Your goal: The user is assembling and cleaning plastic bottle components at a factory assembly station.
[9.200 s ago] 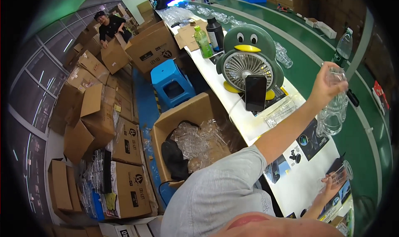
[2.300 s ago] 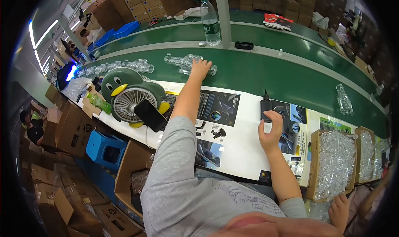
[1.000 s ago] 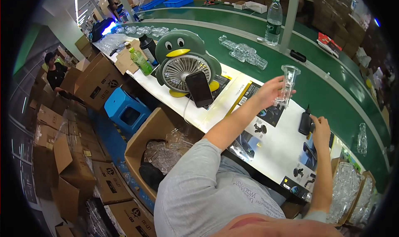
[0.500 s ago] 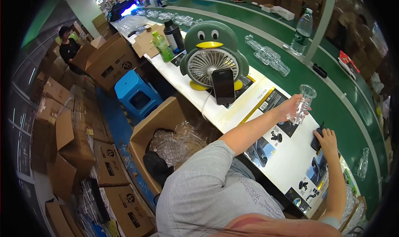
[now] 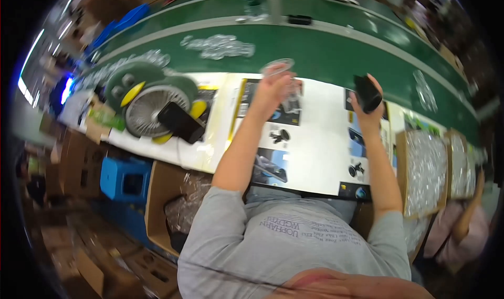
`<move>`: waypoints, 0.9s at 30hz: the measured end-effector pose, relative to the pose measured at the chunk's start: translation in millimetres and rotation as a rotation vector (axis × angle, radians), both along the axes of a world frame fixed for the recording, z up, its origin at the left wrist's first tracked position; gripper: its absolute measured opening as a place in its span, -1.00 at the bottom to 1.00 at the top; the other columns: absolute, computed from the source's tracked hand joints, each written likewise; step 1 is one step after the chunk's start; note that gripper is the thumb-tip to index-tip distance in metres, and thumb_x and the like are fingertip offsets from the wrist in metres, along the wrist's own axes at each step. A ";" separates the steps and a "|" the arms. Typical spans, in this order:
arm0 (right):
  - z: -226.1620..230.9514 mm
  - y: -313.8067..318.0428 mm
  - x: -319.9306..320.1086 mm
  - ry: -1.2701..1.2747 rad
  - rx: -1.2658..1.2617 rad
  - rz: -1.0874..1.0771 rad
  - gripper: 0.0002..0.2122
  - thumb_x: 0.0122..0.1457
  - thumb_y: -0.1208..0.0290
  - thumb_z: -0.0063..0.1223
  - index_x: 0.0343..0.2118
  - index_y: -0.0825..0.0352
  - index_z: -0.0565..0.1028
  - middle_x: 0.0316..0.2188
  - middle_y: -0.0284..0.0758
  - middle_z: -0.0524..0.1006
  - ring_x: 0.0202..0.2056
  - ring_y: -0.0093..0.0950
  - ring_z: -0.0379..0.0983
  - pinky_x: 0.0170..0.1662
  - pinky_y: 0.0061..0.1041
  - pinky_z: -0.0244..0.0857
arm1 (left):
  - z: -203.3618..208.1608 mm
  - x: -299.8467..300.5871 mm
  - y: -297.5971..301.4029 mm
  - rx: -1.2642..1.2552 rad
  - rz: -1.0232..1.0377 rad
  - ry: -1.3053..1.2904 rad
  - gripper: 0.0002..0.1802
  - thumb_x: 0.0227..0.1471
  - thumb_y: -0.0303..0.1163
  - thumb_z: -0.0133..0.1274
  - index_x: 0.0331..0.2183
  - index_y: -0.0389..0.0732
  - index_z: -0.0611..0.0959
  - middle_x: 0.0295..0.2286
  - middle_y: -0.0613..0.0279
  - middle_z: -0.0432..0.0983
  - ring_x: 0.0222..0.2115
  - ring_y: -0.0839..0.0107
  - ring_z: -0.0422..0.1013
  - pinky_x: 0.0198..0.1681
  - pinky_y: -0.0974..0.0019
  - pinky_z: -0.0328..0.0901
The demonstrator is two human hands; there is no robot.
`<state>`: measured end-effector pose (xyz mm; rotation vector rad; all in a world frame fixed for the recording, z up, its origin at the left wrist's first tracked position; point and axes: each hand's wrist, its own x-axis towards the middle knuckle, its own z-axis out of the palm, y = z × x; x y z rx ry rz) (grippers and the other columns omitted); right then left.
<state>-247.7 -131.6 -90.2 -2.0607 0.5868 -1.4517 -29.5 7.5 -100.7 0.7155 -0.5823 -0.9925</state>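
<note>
My left hand (image 5: 270, 97) is closed around a clear moulded plastic shell (image 5: 292, 100), whose round rim stands above the fingers. The shell is upright over the white worktable (image 5: 320, 126), near the green conveyor belt (image 5: 336, 52). My right hand (image 5: 366, 110) grips a small black part (image 5: 368, 94) with a rounded body, raised above the table. Motion blur hides its exact kind. Both forearms reach forward from the lower edge, and the two hands are apart.
On the left of the table stand a green penguin-shaped fan (image 5: 118, 92) and a black phone (image 5: 181, 121). More clear shells (image 5: 220, 46) lie on the belt. At right are cartons of clear shells (image 5: 426, 168) and another person (image 5: 457, 231). A blue stool (image 5: 125, 179) stands lower left.
The view has swung to the right. My right hand has lifted the black part off the table. My left hand still holds the clear shell.
</note>
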 end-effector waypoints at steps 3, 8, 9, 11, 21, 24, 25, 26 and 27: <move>5.7 21.7 -1.6 -0.370 0.555 0.218 -0.53 -0.06 0.57 0.07 -0.01 0.29 0.30 -0.30 -0.42 0.39 -0.34 -0.63 0.31 -0.30 -0.69 0.23 | 0.4 -7.5 -5.0 -0.039 0.100 -0.290 -0.53 -0.10 -0.54 0.07 -0.11 -0.25 0.32 -0.27 0.16 0.35 -0.21 0.27 0.40 -0.14 0.30 0.30; -8.7 26.5 -22.9 -0.444 1.020 0.361 -0.66 0.02 0.38 0.01 -0.10 0.28 0.40 -0.39 -0.48 0.38 -0.53 -0.74 0.18 -0.55 -0.77 0.05 | 6.3 -31.2 -6.5 0.071 0.296 -0.930 -0.50 -0.16 -0.54 0.14 -0.12 -0.23 0.36 -0.27 0.20 0.38 -0.17 0.41 0.33 -0.10 0.38 0.25; -8.9 30.2 -25.6 -0.441 1.048 0.382 -0.67 0.02 0.35 0.01 -0.11 0.28 0.41 -0.40 -0.49 0.39 -0.52 -0.75 0.19 -0.54 -0.77 0.05 | 6.3 -34.8 -6.7 0.076 0.279 -0.925 -0.50 -0.16 -0.54 0.14 -0.12 -0.23 0.36 -0.27 0.20 0.38 -0.17 0.41 0.33 -0.10 0.38 0.25; -6.1 36.9 -25.0 -0.436 1.007 0.341 -0.68 0.02 0.34 0.01 -0.13 0.28 0.42 -0.40 -0.49 0.40 -0.50 -0.76 0.20 -0.51 -0.77 0.06 | 5.5 -41.3 -7.0 0.085 0.324 -0.907 -0.49 -0.18 -0.49 0.18 -0.13 -0.23 0.38 -0.25 0.22 0.40 -0.19 0.44 0.34 -0.11 0.41 0.24; -5.0 44.8 -25.5 -0.416 0.889 0.409 -0.68 -0.01 0.39 -0.01 -0.15 0.36 0.39 -0.20 -0.33 0.44 -0.27 -0.65 0.33 -0.22 -0.68 0.24 | -3.2 -51.2 -14.2 0.135 0.357 -1.066 -0.52 -0.22 -0.47 0.22 -0.17 -0.28 0.46 -0.25 0.18 0.42 -0.20 0.37 0.36 -0.11 0.39 0.25; -5.9 45.2 -25.1 -0.385 0.904 0.422 -0.68 -0.01 0.40 -0.01 -0.15 0.37 0.38 -0.16 -0.30 0.43 -0.23 -0.61 0.34 -0.16 -0.64 0.25 | -4.1 -52.5 -13.9 0.144 0.382 -1.136 -0.52 -0.24 -0.49 0.21 -0.18 -0.28 0.47 -0.25 0.16 0.41 -0.21 0.34 0.37 -0.11 0.38 0.25; -5.7 45.3 -25.1 -0.375 0.905 0.424 -0.68 -0.01 0.40 -0.01 -0.15 0.37 0.38 -0.16 -0.29 0.43 -0.22 -0.60 0.34 -0.15 -0.63 0.25 | -5.9 -51.8 -14.6 0.128 0.387 -1.146 -0.53 -0.25 -0.50 0.21 -0.19 -0.28 0.47 -0.25 0.15 0.41 -0.21 0.32 0.37 -0.11 0.36 0.25; -5.6 45.3 -25.3 -0.375 0.908 0.424 -0.68 -0.01 0.40 -0.01 -0.15 0.37 0.38 -0.16 -0.29 0.43 -0.22 -0.60 0.34 -0.15 -0.63 0.25 | -7.0 -51.3 -15.0 0.112 0.393 -1.156 -0.53 -0.26 -0.51 0.21 -0.19 -0.28 0.48 -0.25 0.14 0.41 -0.22 0.31 0.36 -0.12 0.35 0.25; -5.4 45.3 -25.6 -0.384 0.909 0.427 -0.67 -0.01 0.40 0.00 -0.15 0.37 0.38 -0.15 -0.28 0.42 -0.21 -0.60 0.34 -0.14 -0.63 0.25 | -7.0 -51.9 -15.2 0.113 0.392 -1.156 -0.53 -0.26 -0.51 0.21 -0.19 -0.28 0.48 -0.25 0.14 0.41 -0.22 0.31 0.36 -0.12 0.35 0.25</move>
